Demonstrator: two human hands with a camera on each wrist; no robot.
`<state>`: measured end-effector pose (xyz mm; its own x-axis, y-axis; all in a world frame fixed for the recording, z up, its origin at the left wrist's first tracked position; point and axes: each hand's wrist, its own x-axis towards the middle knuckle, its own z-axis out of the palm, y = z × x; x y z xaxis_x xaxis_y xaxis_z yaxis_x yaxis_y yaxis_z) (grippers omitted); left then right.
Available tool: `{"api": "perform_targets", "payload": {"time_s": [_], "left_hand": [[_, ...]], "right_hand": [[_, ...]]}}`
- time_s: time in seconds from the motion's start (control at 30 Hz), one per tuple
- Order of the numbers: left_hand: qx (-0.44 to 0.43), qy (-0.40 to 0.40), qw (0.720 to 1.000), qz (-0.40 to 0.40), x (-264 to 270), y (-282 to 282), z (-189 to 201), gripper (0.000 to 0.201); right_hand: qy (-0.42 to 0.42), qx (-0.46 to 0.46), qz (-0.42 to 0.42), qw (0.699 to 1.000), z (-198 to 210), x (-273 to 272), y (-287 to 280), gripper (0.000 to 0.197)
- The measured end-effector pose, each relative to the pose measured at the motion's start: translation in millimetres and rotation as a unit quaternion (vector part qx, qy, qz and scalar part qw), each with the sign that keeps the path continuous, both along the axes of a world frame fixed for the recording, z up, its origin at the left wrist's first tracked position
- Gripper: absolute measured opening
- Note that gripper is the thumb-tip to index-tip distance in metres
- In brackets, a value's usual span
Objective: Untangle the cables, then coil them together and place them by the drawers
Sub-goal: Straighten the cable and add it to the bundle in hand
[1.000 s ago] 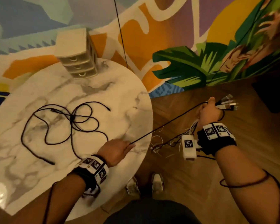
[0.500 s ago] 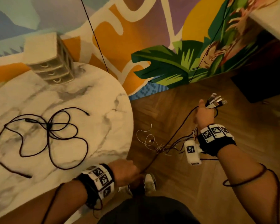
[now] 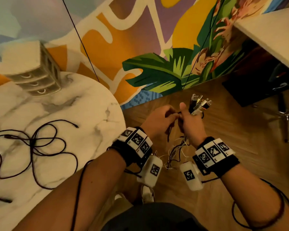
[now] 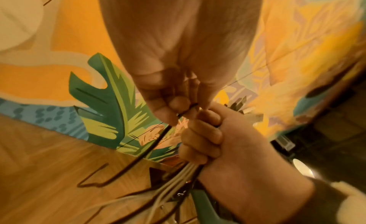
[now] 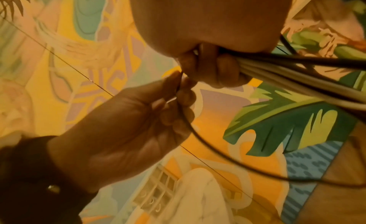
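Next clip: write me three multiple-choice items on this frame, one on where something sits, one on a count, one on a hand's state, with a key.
1. Where does the loose black cable lie?
A. On the marble table
B. Inside a drawer
C. On the white desk

2. How many drawer fronts does the small drawer unit show?
A. One
B. Three
C. Five

3. What is the right hand doing?
A. Resting flat on the table
B. Hanging idle
C. Gripping a bundle of cables

Key: 1 A, since the cable sprawls in loops on the marble top; 2 B, since three curved handles are stacked on its front; 3 C, since its fingers curl round the cables, plug ends sticking out above, while the left hand pinches a black cable beside it.
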<state>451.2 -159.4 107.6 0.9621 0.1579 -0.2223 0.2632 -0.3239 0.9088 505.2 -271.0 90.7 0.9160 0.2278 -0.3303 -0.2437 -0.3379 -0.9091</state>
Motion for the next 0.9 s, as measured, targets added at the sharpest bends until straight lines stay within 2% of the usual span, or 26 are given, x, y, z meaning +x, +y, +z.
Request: {"api": "perform_targets", "payload": {"time_s": [0.1, 0.17, 0.2, 0.23, 0.27, 0.3, 0.33, 0.37, 0.4, 0.47, 0.53, 0.57, 0.63, 0.73, 0.8, 0.9], "left_hand": [[0.034, 0.000, 0.999, 0.016, -7.4, -0.2, -21.5, 0.017], [0.020, 0.053, 0.998, 0.011, -21.8, 1.7, -55.7, 0.013], [0.048, 0.100, 0.994, -0.014, -30.5, 5.8, -80.6, 0.014], [0.110, 0.179, 0.976, -0.062, -41.6, 10.5, -103.1, 0.018], [0.174, 0.250, 0.946, -0.109, -52.0, 15.5, -123.4, 0.025], [0.218, 0.299, 0.919, -0.135, -61.1, 20.2, -139.1, 0.034], [0.234, 0.324, 0.906, -0.135, -65.8, 22.7, -145.9, 0.043], [0.232, 0.321, 0.910, -0.118, -66.5, 23.3, -141.3, 0.051], [0.217, 0.291, 0.928, -0.089, -63.7, 23.2, -132.1, 0.056], [0.154, 0.145, 0.976, -0.040, -51.3, 16.1, -94.3, 0.058], [0.071, 0.000, 0.996, -0.050, -36.7, 4.0, -47.1, 0.051], [0.029, -0.025, 0.997, -0.066, -29.2, -2.7, -26.9, 0.046], [-0.049, -0.022, 0.996, -0.072, -17.5, -11.1, 1.8, 0.035], [-0.180, -0.028, 0.983, -0.024, -8.6, -13.3, 26.9, 0.017], [-0.229, -0.042, 0.972, -0.006, -6.6, -13.2, 34.4, 0.014], [-0.228, -0.064, 0.969, 0.065, -2.9, -3.7, 48.1, 0.018]], "right_hand": [[0.015, 0.033, -0.001, 0.999, 4.0, 2.6, -5.9, 0.056], [0.021, 0.069, -0.015, 0.997, 8.0, 4.2, -10.7, 0.053], [0.024, 0.082, -0.028, 0.996, 11.1, 5.3, -12.9, 0.051], [0.034, 0.095, -0.045, 0.994, 13.3, 5.7, -14.7, 0.049], [0.046, 0.109, -0.058, 0.991, 15.2, 6.4, -16.7, 0.047], [0.056, 0.123, -0.066, 0.989, 17.1, 6.8, -18.3, 0.045], [0.061, 0.132, -0.066, 0.987, 18.4, 6.5, -19.3, 0.044], [0.059, 0.133, -0.059, 0.988, 19.2, 5.5, -19.3, 0.044], [0.051, 0.129, -0.045, 0.989, 19.6, 3.9, -18.3, 0.045], [0.026, 0.108, -0.007, 0.994, 20.0, -0.9, -11.7, 0.048], [-0.008, 0.111, 0.031, 0.993, 24.3, -5.5, -0.8, 0.049], [-0.034, 0.117, 0.054, 0.991, 27.5, -6.5, 4.1, 0.048], [-0.096, 0.105, 0.094, 0.985, 38.1, -6.7, 11.8, 0.045], [-0.150, 0.117, 0.140, 0.972, 56.4, -1.9, 16.1, 0.042], [-0.110, 0.169, 0.181, 0.963, 63.8, 0.7, 12.9, 0.036], [-0.012, 0.219, 0.287, 0.932, 52.3, -5.7, 5.3, 0.025]]}}
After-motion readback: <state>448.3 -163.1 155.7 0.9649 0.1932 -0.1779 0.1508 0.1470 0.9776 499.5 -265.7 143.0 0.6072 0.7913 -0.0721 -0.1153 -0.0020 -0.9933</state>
